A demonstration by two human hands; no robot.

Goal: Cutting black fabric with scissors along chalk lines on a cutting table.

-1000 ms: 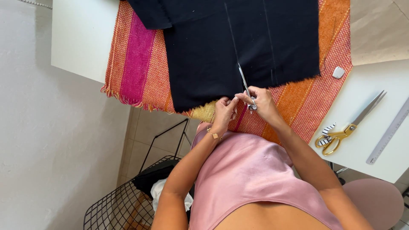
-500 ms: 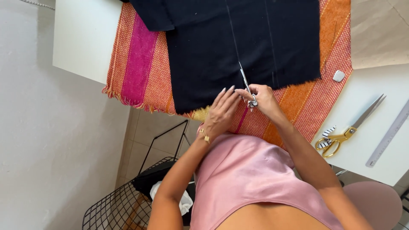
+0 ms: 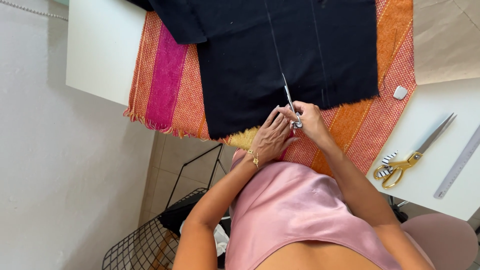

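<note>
My right hand is closed around the handles of a small pair of silver scissors, fingers curled through and over the loops so that only the blades show past my knuckles. The blades point away from me, lying along a pale chalk line drawn on the black fabric, and their tips sit a little way in from the frayed near edge of that cloth. Whether the blades are parted or together I cannot tell; they look like one thin sliver.

My left hand holds nothing. It lies flat with fingers spread, just beside my right hand, fingertips pressing on the near edge of the black fabric next to the scissors. A gold bracelet sits at that wrist.

Under the black fabric, spreading out on both sides of my hands, is a woven cloth striped orange and pink with a fringed edge, resting on a white table. Off beyond my right hand, well apart, a small pale piece of chalk lies on the orange stripe. Farther out on the bare tabletop lie large gold-handled shears and, beyond them, a metal ruler. Below my left elbow stands a black wire basket.
</note>
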